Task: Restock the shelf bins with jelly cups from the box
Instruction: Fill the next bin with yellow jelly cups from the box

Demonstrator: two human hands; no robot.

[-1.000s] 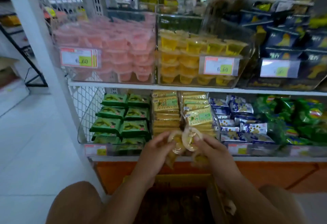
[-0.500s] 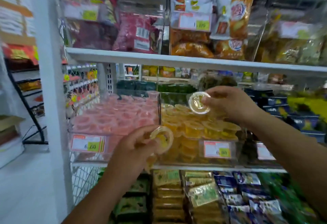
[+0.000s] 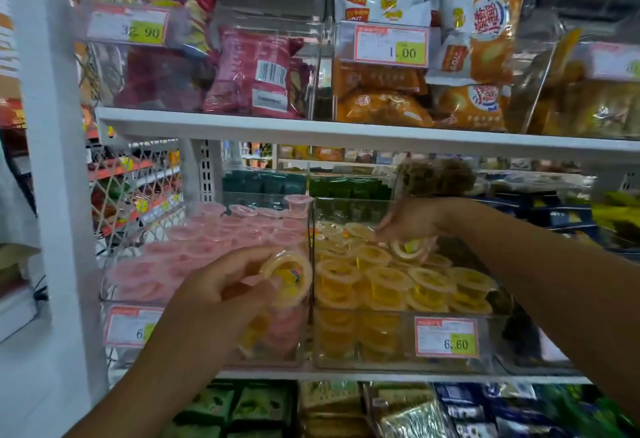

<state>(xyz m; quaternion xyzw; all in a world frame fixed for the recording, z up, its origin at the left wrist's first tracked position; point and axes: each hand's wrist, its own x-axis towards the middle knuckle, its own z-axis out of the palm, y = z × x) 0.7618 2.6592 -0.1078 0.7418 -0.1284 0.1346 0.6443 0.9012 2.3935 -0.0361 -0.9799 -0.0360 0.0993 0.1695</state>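
Note:
Two clear shelf bins stand side by side on the middle shelf. The left bin [image 3: 114, 294] holds pink jelly cups [image 3: 204, 247]; the right bin [image 3: 398, 347] holds yellow jelly cups [image 3: 391, 282]. My left hand [image 3: 221, 292] grips yellow jelly cups [image 3: 287, 278] in front of the divider between the bins, with another yellow cup below the palm. My right hand [image 3: 412, 223] reaches into the yellow bin and holds a yellow cup [image 3: 408, 250] down against the pile. The box is out of view.
A white shelf board [image 3: 346, 133] runs just above the bins, carrying bins of snack bags [image 3: 256, 74]. A white upright post [image 3: 52, 160] stands at the left. Packaged snacks [image 3: 242, 406] fill the shelf below. Price tags [image 3: 446, 337] hang on the bin fronts.
The view rose from the lower shelf to the jelly bins. Both hands lifted yellow cups up; my right hand went down into the yellow bin, and my left moved toward the divider.

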